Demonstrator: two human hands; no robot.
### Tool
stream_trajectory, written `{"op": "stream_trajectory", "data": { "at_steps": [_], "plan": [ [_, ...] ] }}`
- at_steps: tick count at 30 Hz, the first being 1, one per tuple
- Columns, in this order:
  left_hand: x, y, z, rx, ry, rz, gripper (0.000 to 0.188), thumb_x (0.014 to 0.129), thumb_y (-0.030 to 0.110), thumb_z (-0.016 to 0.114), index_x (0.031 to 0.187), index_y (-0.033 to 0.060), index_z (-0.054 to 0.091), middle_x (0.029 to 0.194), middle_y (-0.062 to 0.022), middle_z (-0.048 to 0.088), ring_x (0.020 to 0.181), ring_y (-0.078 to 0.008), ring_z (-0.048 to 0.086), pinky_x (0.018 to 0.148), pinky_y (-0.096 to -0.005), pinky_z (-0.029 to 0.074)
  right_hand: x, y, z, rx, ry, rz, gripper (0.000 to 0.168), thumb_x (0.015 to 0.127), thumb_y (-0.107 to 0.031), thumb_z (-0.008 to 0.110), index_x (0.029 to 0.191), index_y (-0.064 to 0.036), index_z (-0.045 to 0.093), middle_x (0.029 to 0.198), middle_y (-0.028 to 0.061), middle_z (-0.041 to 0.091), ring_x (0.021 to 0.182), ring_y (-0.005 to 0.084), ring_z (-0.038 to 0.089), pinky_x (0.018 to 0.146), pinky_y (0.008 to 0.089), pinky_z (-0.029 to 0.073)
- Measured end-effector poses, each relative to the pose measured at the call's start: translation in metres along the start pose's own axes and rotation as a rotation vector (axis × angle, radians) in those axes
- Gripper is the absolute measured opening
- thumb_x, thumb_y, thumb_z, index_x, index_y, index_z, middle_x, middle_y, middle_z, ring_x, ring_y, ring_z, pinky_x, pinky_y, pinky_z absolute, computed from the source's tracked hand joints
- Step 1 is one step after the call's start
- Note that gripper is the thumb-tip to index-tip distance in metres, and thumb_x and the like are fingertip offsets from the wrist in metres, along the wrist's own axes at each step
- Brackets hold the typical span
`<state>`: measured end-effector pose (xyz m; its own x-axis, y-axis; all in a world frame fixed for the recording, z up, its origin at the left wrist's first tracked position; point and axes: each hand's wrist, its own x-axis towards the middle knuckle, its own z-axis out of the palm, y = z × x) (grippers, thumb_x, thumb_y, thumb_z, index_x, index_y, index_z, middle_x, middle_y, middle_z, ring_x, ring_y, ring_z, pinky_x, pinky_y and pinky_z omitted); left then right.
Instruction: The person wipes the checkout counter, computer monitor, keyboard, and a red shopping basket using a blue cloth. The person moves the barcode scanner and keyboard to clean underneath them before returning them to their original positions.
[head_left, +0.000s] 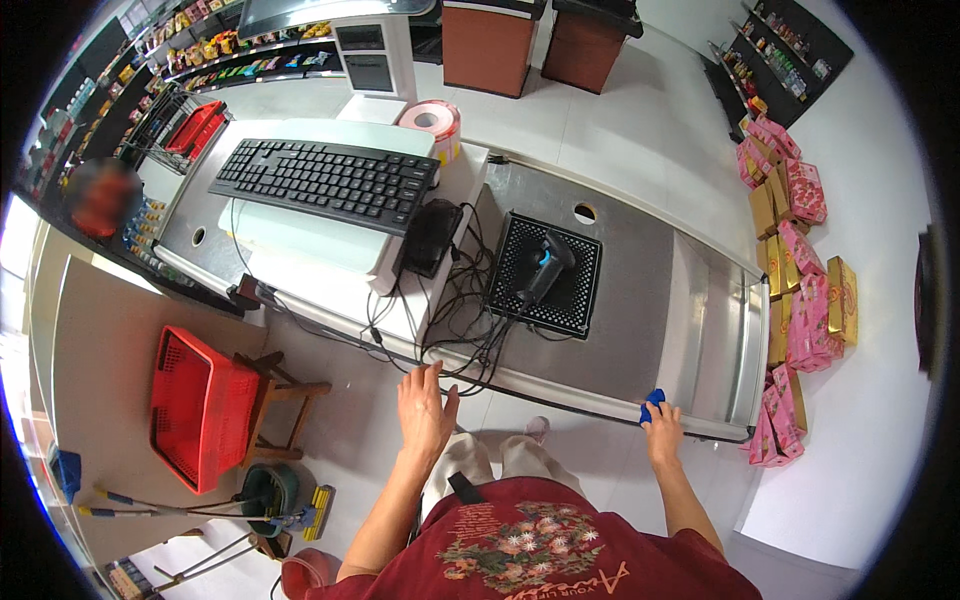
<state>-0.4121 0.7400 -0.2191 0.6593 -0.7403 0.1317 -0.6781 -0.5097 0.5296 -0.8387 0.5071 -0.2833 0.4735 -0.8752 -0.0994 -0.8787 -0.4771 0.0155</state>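
Observation:
My right hand (663, 436) grips a bundled blue cloth (652, 406) against the near rim of the checkout counter (622, 330), close to its sunken steel end (709, 341). Farther left, my left hand (424, 411) holds nothing, its fingers apart by the counter's near edge. Black cables (472, 330) run in a tangle just beyond those fingers. A handheld barcode scanner (551, 264) lies on a black perforated mat (581, 300) set on the counter's grey top. Whether the left fingertips touch the rim or a cable is unclear.
A black keyboard (322, 180) rests on a white stand beside a roll of labels (429, 124). On the left, a red shopping basket (202, 409) sits on a wooden stool (289, 397), near mops (300, 517) and a green bucket (262, 491). Pink boxes (810, 322) line the right wall.

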Motion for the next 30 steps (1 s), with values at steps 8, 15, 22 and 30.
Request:
{"op": "stream_trajectory", "data": {
  "at_steps": [8,15,22,30],
  "plan": [
    [-0.006,-0.038,-0.043,-0.119,-0.002,-0.002,0.041,0.087,0.012,0.072,0.125,0.0034,0.060,0.116,-0.0169,0.061,0.107,-0.0362,0.058,0.094,-0.0451,0.046,0.016,-0.137,-0.023,0.222,0.035,-0.180,0.043,0.079,-0.014,0.081,0.121,-0.012,0.070,0.118,0.0073,0.064,0.110,0.0328,0.056,0.092,0.0442,0.053],
    [-0.009,-0.061,-0.053,-0.185,0.028,-0.036,0.035,0.085,0.005,0.071,0.119,0.0036,0.063,0.116,-0.0174,0.063,0.106,-0.0377,0.061,0.090,-0.0454,0.051,0.108,-0.233,-0.081,1.040,-0.063,-0.154,0.036,0.089,-0.013,0.074,0.122,-0.004,0.066,0.117,0.0144,0.070,0.106,0.0293,0.067,0.097,0.0388,0.050],
    [-0.001,-0.060,-0.062,-0.178,0.063,-0.099,0.031,0.086,0.002,0.068,0.117,0.0034,0.065,0.113,-0.0180,0.064,0.104,-0.0382,0.063,0.087,-0.0451,0.053,0.269,-0.342,-0.173,1.067,0.170,-0.369,0.046,0.089,-0.016,0.075,0.131,-0.006,0.058,0.129,0.0153,0.065,0.116,0.0302,0.064,0.101,0.0400,0.050],
    [0.032,-0.053,-0.058,-0.185,0.095,-0.145,0.027,0.089,-0.003,0.065,0.115,0.0032,0.065,0.112,-0.0175,0.062,0.100,-0.0352,0.064,0.079,-0.0399,0.056,0.383,-0.418,-0.105,0.734,0.183,-0.766,0.039,0.077,-0.013,0.084,0.114,-0.012,0.072,0.108,0.0168,0.059,0.112,0.0375,0.059,0.096,0.0463,0.051]
  ]
}}
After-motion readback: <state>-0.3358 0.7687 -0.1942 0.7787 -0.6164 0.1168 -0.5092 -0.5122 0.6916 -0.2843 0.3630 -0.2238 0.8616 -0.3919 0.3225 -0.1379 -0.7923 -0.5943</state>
